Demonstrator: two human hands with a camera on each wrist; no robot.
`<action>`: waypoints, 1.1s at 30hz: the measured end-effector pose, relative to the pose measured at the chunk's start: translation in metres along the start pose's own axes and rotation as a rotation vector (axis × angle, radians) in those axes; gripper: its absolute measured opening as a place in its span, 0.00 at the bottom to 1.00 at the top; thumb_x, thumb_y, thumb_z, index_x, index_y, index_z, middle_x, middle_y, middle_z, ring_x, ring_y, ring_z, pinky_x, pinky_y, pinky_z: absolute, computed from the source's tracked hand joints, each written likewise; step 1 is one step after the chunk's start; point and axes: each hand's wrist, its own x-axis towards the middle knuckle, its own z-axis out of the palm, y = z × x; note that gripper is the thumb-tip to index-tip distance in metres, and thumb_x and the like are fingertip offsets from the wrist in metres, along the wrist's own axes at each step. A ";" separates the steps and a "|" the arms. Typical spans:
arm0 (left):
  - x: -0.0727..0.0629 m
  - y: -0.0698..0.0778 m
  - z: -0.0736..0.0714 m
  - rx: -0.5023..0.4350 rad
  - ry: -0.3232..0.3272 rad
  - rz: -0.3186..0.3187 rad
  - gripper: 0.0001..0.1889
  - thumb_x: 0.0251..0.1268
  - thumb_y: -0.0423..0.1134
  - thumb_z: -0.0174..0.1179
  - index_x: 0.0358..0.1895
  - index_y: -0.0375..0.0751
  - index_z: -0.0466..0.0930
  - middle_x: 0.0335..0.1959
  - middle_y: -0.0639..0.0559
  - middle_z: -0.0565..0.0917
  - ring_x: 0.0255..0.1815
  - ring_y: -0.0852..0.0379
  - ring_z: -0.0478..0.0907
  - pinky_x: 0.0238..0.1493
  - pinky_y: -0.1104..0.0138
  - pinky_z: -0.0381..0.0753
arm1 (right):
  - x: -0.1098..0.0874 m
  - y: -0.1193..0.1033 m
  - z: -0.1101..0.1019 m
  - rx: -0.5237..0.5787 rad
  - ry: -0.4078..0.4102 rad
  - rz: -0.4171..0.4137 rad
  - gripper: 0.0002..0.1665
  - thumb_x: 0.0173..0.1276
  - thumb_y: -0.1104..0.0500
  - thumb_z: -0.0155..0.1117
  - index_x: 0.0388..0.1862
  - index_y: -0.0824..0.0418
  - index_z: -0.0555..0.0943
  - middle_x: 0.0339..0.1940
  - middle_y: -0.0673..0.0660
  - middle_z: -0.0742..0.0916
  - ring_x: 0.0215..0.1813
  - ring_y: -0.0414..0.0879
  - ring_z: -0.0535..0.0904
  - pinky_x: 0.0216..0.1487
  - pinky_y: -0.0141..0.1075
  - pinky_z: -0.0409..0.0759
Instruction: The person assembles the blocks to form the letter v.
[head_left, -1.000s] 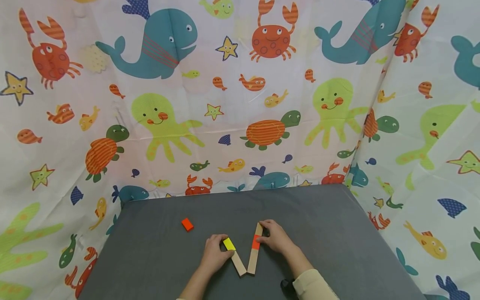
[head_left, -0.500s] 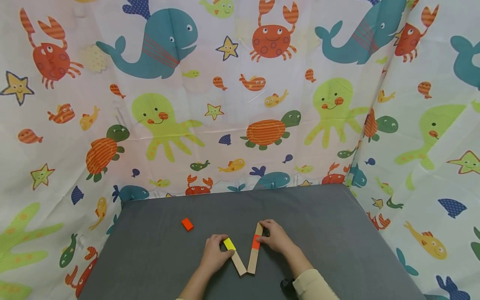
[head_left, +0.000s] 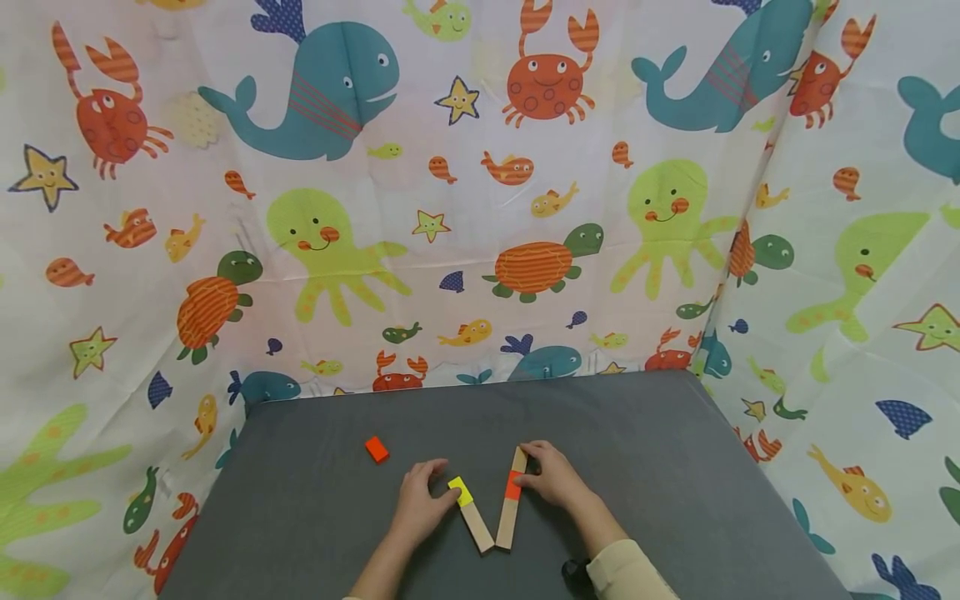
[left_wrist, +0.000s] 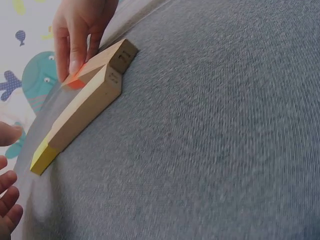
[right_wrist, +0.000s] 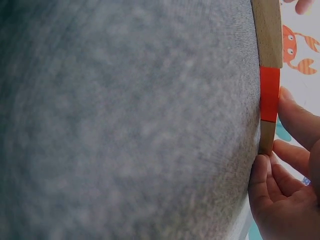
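Two rows of toy blocks form a V on the grey table, their near ends meeting. In the left row, a yellow block (head_left: 461,490) sits at the far end of a long plain wooden block (head_left: 477,528). My left hand (head_left: 416,504) is beside the yellow block, fingers loose and holding nothing; the left wrist view shows a gap. The right row has a long wooden block (head_left: 507,525), an orange-red block (right_wrist: 270,94) and a short wooden block (right_wrist: 267,137). My right hand (head_left: 555,475) holds that row's far end, thumb against the orange-red block, fingers at the short wooden one.
A loose orange-red block (head_left: 377,450) lies on the table beyond my left hand. A small dark object (head_left: 576,575) is beside my right sleeve. A sea-animal patterned curtain (head_left: 465,200) hangs behind the table (head_left: 315,500) and along its sides.
My left hand has let go of the yellow block and drawn back slightly to the left, fingers spreading. My right hand and the blocks stay in place.
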 end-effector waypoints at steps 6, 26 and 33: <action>0.000 -0.005 -0.011 0.004 0.050 -0.017 0.27 0.58 0.43 0.73 0.61 0.42 0.79 0.54 0.48 0.81 0.57 0.48 0.75 0.59 0.48 0.74 | -0.001 -0.001 0.000 0.013 -0.006 -0.009 0.38 0.63 0.53 0.76 0.70 0.63 0.74 0.68 0.65 0.75 0.68 0.63 0.73 0.64 0.58 0.73; 0.015 -0.010 -0.053 -0.012 0.166 -0.033 0.28 0.61 0.42 0.71 0.64 0.38 0.77 0.56 0.42 0.81 0.57 0.44 0.74 0.59 0.46 0.73 | -0.002 -0.002 -0.002 0.014 0.001 -0.004 0.38 0.64 0.54 0.75 0.70 0.63 0.74 0.68 0.65 0.75 0.68 0.64 0.72 0.64 0.58 0.73; 0.019 -0.010 -0.062 0.008 0.168 -0.058 0.29 0.61 0.43 0.72 0.64 0.39 0.77 0.57 0.40 0.81 0.59 0.41 0.73 0.60 0.46 0.72 | -0.002 0.000 -0.001 0.014 -0.001 -0.011 0.38 0.63 0.53 0.76 0.70 0.63 0.74 0.68 0.65 0.75 0.68 0.64 0.72 0.64 0.59 0.73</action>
